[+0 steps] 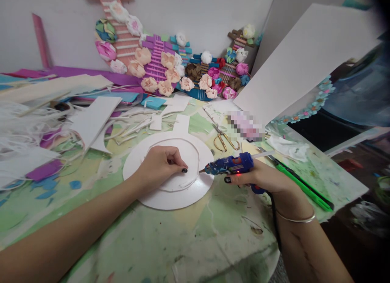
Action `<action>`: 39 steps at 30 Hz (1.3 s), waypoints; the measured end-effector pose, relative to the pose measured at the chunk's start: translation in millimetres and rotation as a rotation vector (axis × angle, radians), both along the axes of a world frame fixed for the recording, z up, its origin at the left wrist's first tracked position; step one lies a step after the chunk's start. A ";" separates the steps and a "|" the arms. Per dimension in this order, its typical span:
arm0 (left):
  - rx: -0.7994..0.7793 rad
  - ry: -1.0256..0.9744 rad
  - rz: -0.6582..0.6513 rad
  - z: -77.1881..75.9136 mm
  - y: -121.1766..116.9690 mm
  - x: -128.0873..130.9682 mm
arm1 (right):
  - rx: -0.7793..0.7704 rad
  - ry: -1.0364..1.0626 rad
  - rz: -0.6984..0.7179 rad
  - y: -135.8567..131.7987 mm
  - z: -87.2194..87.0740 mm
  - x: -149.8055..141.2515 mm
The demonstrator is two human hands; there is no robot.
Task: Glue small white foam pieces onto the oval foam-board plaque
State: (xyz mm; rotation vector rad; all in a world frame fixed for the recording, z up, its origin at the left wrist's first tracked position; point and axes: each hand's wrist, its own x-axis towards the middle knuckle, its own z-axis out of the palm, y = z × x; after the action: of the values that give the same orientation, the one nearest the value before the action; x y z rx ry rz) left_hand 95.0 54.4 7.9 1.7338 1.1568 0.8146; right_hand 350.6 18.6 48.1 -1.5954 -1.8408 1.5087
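Observation:
In the head view, a white round board [170,203] with a short neck lies on the table. A thin white cord [199,157] forms a ring on its face. My left hand [163,165] rests over the ring, thumb and fingertips pinched together; whatever they hold, if anything, is hidden. My right hand [262,175] grips a blue glue gun [236,164] with a small red light lit. Its nozzle points left and meets the right side of the cord ring. A clear glue stick [263,153] sticks out of the gun's back.
Gold-handled scissors [224,140] and a green cutter knife [301,183] lie beyond and beside my right hand. White board scraps [94,120] and tangled white cord [27,124] cover the left. Flowered paper guitars [157,59] lean on the wall; a large white sheet [298,59] stands right.

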 end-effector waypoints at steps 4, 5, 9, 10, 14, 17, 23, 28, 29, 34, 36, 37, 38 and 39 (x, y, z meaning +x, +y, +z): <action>-0.002 0.001 -0.017 1.2 0.4 -0.5 | 0.012 -0.005 -0.015 -0.6 1.5 -0.7; 0.001 0.004 -0.031 1.2 0.6 -0.9 | 0.017 -0.004 -0.020 -0.6 1.7 -1.0; 0.043 0.036 -0.069 0.2 1.6 -2.0 | 0.034 0.006 -0.021 -0.6 0.7 -1.3; 0.054 0.046 -0.073 -0.1 1.8 -2.1 | 0.035 0.006 -0.022 -0.5 0.2 -1.2; 0.084 0.075 -0.075 -1.3 2.2 -1.9 | 0.035 0.004 -0.016 -0.1 -1.2 -0.3; 0.079 0.051 -0.077 -2.5 2.1 -2.1 | 0.038 0.008 0.019 0.4 -0.4 -0.5; 0.056 0.005 -0.087 -5.9 2.8 -3.3 | 0.066 0.020 0.049 -0.6 1.6 -0.7; 0.018 -0.001 -0.071 -6.3 2.9 -3.7 | 0.066 -0.040 -0.056 -1.0 -1.9 2.7; 0.005 -0.010 -0.070 -5.7 2.7 -3.7 | 0.064 -0.039 -0.063 -1.0 -2.4 3.0; -0.044 -0.069 -0.067 -2.6 1.7 -3.4 | 0.047 -0.016 -0.049 -1.5 -0.7 2.4; -0.051 -0.095 -0.063 -3.4 1.8 -3.7 | 0.034 -0.022 -0.044 -1.8 1.1 2.6; -0.052 -0.104 -0.062 -4.1 2.0 -4.1 | 0.023 -0.032 -0.041 -1.9 1.9 2.9; -0.051 -0.110 -0.067 -4.9 2.2 -4.5 | 0.014 -0.043 -0.036 -1.9 2.5 3.2; -0.053 -0.108 -0.081 -5.5 2.3 -4.8 | 0.008 -0.050 -0.030 -1.8 2.9 3.6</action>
State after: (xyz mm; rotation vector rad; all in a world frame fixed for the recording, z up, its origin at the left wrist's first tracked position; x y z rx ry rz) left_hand 90.2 56.7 2.4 1.6615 1.0213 0.8114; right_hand 354.2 16.7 50.9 -1.6644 -1.8379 1.4594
